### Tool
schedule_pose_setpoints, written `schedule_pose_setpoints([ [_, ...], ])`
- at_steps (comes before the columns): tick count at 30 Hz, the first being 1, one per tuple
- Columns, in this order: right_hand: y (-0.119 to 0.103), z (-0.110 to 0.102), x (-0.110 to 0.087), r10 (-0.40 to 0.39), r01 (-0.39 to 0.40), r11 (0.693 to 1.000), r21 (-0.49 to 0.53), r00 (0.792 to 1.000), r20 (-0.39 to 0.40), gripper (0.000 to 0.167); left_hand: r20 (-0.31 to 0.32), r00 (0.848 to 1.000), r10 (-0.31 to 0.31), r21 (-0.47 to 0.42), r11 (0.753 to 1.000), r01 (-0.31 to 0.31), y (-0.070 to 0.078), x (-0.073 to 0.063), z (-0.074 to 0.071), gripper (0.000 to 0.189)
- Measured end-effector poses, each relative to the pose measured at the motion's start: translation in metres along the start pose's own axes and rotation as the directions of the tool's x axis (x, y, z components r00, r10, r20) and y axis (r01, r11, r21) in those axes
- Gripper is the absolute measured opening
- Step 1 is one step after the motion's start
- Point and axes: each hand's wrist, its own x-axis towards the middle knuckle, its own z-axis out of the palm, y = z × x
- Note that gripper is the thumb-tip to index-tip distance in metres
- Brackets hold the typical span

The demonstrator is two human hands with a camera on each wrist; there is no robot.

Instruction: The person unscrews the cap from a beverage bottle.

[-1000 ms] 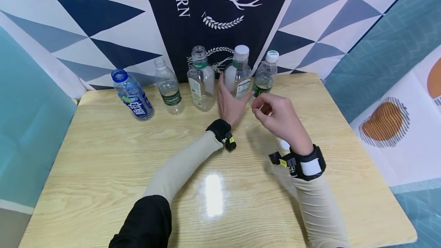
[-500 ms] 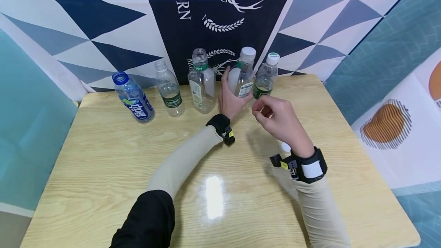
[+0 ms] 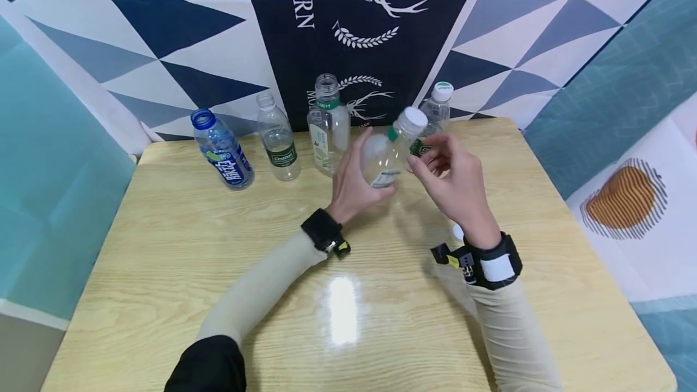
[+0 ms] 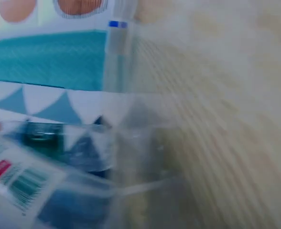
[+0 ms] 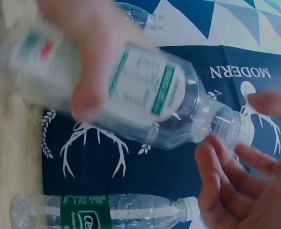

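My left hand (image 3: 356, 185) grips a clear plastic bottle (image 3: 381, 163) around its body. The bottle leans to the right, its white cap (image 3: 416, 118) pointing at my right hand (image 3: 456, 177). In the right wrist view the bottle's neck and cap (image 5: 245, 128) lie between the thumb and loosely bent fingers (image 5: 231, 167) of that hand, fingertips right by the neck. Blur softens the left wrist view, where the bottle's barcode label (image 4: 26, 188) fills the lower left. Behind the right hand stands a green-labelled bottle (image 3: 437, 107) with a white cap, partly hidden.
Along the back of the wooden table (image 3: 218, 247) stand a blue bottle (image 3: 225, 159), a small clear bottle (image 3: 279, 144) and a larger uncapped clear bottle (image 3: 327, 129). A white cap (image 3: 458, 231) shows beside my right wrist. A patterned cloth (image 3: 207, 35) hangs behind.
My left hand has pulled the clear bottle forward from the row and tipped its cap to the right. The right hand's fingers have spread and risen slightly toward the cap.
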Motion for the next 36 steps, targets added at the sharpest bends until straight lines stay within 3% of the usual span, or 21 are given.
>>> schedule_pose_setpoints([
  [3, -0.001, -0.003, -0.002, 0.044, -0.045, 0.999, -0.015, 0.998, -0.032, 0.043, 0.101, 0.995, -0.017, 0.06, 0.998, 0.011, 0.008, -0.017, -0.022, 0.12],
  [7, -0.002, -0.004, -0.004, 0.044, -0.045, 0.995, -0.087, 0.999, -0.015, 0.038, 0.201, 0.98, -0.004, 0.197, 0.98, -0.036, 0.012, -0.035, -0.048, 0.119],
  [14, -0.004, 0.006, -0.008, -0.01, 0.026, 0.966, -0.257, 0.998, 0.065, 0.032, 0.289, 0.955, 0.064, 0.418, 0.889, -0.186, 0.019, -0.054, -0.08, 0.117],
  [16, -0.005, 0.01, -0.01, 0.01, 0.02, 0.955, -0.297, 0.995, 0.098, 0.04, 0.299, 0.951, 0.083, 0.473, 0.853, -0.222, 0.022, -0.057, -0.086, 0.114],
  [19, -0.008, 0.014, -0.013, 0.116, -0.046, 0.935, -0.353, 0.977, 0.177, 0.057, 0.298, 0.946, 0.131, 0.569, 0.771, -0.286, 0.025, -0.059, -0.094, 0.112],
  [23, -0.014, 0.017, -0.015, 0.333, -0.213, 0.89, -0.403, 0.908, 0.254, 0.074, 0.283, 0.936, 0.211, 0.677, 0.647, -0.35, 0.029, -0.06, -0.1, 0.105],
  [25, -0.016, 0.02, -0.014, 0.404, -0.279, 0.867, -0.412, 0.879, 0.254, 0.078, 0.274, 0.93, 0.246, 0.71, 0.601, -0.368, 0.029, -0.061, -0.102, 0.099],
  [27, -0.018, 0.023, -0.014, 0.433, -0.316, 0.854, -0.413, 0.871, 0.23, 0.08, 0.259, 0.927, 0.271, 0.733, 0.57, -0.371, 0.03, -0.062, -0.103, 0.097],
  [29, -0.018, 0.028, -0.014, 0.413, -0.318, 0.862, -0.396, 0.892, 0.184, 0.078, 0.236, 0.93, 0.281, 0.745, 0.562, -0.359, 0.03, -0.062, -0.105, 0.096],
  [30, -0.018, 0.031, -0.014, 0.388, -0.31, 0.874, -0.376, 0.909, 0.154, 0.076, 0.223, 0.933, 0.283, 0.742, 0.571, -0.351, 0.03, -0.062, -0.106, 0.095],
  [33, -0.017, 0.039, -0.015, 0.278, -0.251, 0.917, -0.308, 0.96, 0.045, 0.07, 0.2, 0.94, 0.276, 0.717, 0.613, -0.333, 0.031, -0.062, -0.109, 0.097],
  [36, -0.016, 0.043, -0.015, 0.163, -0.168, 0.956, -0.24, 0.986, -0.041, 0.066, 0.209, 0.945, 0.252, 0.674, 0.663, -0.326, 0.033, -0.06, -0.113, 0.103],
])
